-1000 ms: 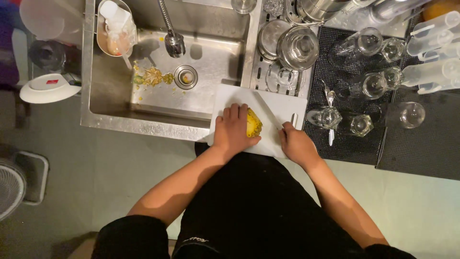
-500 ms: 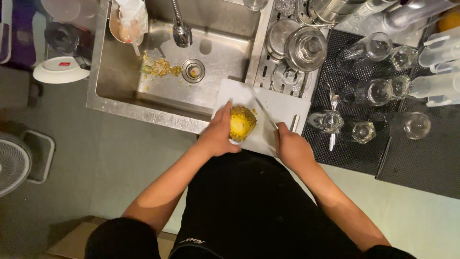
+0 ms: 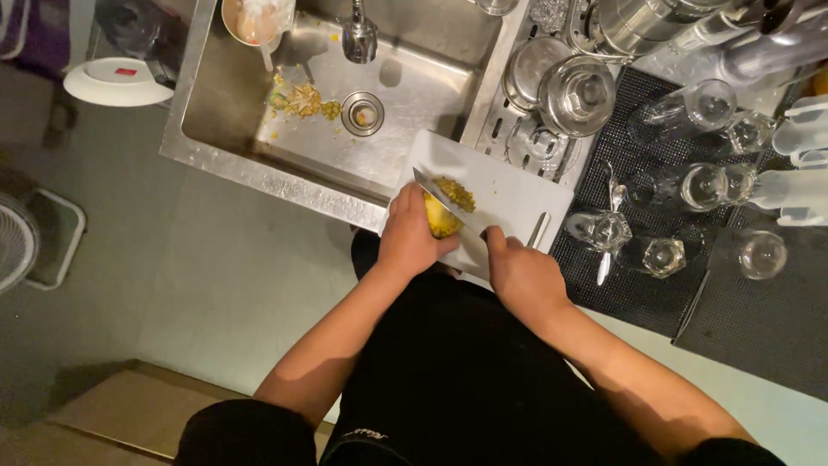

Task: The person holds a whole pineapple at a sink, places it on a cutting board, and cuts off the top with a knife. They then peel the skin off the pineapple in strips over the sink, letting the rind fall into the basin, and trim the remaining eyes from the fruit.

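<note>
Dim kitchen corner, steel sink [image 3: 259, 129] let into the desk with a white board [image 3: 517, 185] bridging its right edge. Looks like mid-peel on a pineapple [image 3: 440, 216]: the left hand [image 3: 412, 237] wraps its fingers around the yellow fruit on the board, and the right hand [image 3: 522, 276] is closed on the handle of a knife [image 3: 448, 203] laid across the top. I'd guess the next cut wants a steady slice along the rind, left fingers kept clear. Peel scraps [image 3: 304, 101] sit by the drain. Glasses [image 3: 690, 185] stand on a black mat to the right. A white round lid [image 3: 119, 82] with a small red label lies left of the sink.
</note>
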